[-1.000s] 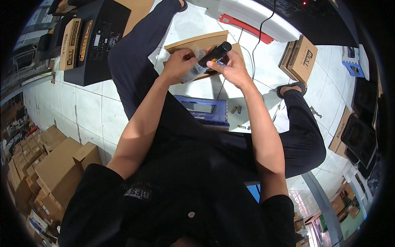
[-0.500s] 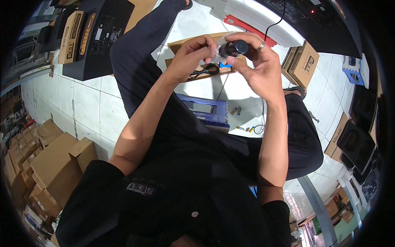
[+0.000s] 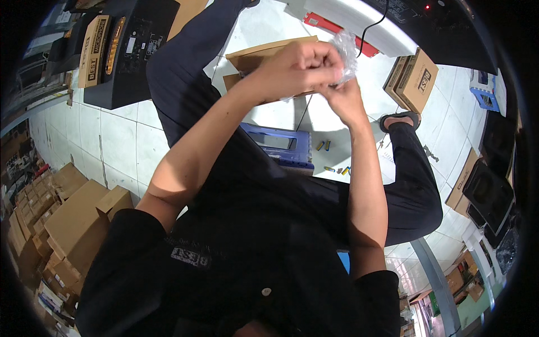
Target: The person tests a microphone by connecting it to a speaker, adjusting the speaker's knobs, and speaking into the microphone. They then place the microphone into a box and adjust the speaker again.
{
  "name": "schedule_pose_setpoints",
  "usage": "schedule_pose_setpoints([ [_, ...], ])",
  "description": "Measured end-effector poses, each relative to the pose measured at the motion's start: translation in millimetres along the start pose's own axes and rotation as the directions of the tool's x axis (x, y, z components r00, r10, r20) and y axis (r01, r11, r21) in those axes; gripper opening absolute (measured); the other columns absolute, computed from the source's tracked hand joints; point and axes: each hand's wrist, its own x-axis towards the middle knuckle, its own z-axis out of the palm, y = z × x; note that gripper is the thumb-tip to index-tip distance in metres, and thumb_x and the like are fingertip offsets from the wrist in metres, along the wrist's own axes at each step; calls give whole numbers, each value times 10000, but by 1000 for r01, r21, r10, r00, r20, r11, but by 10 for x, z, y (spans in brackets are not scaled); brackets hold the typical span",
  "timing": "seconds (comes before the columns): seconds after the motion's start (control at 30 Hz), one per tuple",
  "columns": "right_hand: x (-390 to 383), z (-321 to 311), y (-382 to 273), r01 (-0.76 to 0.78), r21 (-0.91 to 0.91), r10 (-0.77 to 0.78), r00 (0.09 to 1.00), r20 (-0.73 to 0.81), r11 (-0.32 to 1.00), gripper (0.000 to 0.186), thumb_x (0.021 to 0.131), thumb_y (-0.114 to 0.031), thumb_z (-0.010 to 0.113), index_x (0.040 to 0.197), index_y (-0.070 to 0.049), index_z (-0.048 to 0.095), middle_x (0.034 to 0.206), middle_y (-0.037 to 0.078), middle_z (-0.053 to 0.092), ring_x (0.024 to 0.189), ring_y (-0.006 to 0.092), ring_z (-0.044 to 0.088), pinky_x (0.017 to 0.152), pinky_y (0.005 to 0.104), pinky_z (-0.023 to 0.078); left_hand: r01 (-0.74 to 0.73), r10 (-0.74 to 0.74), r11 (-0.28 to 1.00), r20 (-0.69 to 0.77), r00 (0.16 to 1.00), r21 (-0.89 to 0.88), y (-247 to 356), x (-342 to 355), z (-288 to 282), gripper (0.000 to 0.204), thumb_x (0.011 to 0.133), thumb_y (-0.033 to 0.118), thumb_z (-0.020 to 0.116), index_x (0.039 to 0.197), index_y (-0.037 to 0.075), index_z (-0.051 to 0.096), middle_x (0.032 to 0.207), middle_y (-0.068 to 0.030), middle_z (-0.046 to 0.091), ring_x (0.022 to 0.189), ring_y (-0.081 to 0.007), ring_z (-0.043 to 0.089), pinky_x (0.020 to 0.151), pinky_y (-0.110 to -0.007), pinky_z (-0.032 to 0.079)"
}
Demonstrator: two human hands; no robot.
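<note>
My left hand (image 3: 306, 70) is closed on crumpled clear plastic wrap (image 3: 345, 50), held above an open cardboard box (image 3: 244, 56). My right hand (image 3: 345, 101) is just behind and below it, at the wrap, its fingertips mostly hidden by my left hand, so what it grips is hidden. The black cylinder seen earlier does not show now. Below the box, a blue plastic folding stool (image 3: 306, 149) lies on the tiled floor, with several small batteries (image 3: 327, 146) beside it.
My outstretched legs frame the work. Two flat cartons (image 3: 415, 84) lie at right. A black speaker cabinet (image 3: 137, 62) stands at left, another (image 3: 426, 28) at top right with a hanging cable. Stacked cartons (image 3: 78, 224) fill the lower left; a red strip (image 3: 331, 28) lies behind the box.
My left hand has swung right and over my right hand. The plastic wrap has moved up and right, and the black cylinder is out of sight.
</note>
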Motion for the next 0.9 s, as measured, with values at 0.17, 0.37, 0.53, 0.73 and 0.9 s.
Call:
schedule_pose_setpoints([
  [0.17,81,-230,42,30,20,-24,971,-236,999,528,919,-294,819,1313,-4,620,1148,114,730,1036,205,685,932,345,531,-18,65,987,-295,953,158,-885,371,-493,137,965,170,625,948,43,671,892,-49,681,808,-178,636,741,-336,511],
  [0.37,125,-549,-35,-7,-237,-86,921,-379,972,463,934,-299,801,1242,11,647,1132,136,729,1029,219,688,920,359,525,279,-511,315,-86,855,907,-3394,-96,-201,270,989,126,508,1064,-17,725,1063,-234,737,1061,-357,703,930,-454,547],
  [0.53,-30,-845,23,-152,-308,-51,826,-561,939,439,935,-266,796,1224,18,626,1098,136,717,1017,235,670,941,364,499,415,-397,232,-303,866,880,-3521,66,48,301,996,117,479,1180,-14,678,1102,-254,723,1137,-411,676,1003,-499,524],
  [0.73,6,-1036,136,-239,-281,53,840,-540,929,483,936,-280,798,1257,25,604,1125,145,704,1027,237,658,968,364,480,356,-362,514,-178,915,781,-3056,123,-44,379,846,142,689,1213,60,637,1049,-211,729,1046,-398,704,937,-473,564],
  [0.9,48,-1002,144,-217,-290,26,837,-546,932,530,930,-299,809,1280,34,592,1136,150,699,1044,241,659,985,359,476,259,-227,574,-153,962,777,-3019,566,279,406,860,137,685,1262,113,637,1091,-205,731,1058,-402,701,944,-469,570],
])
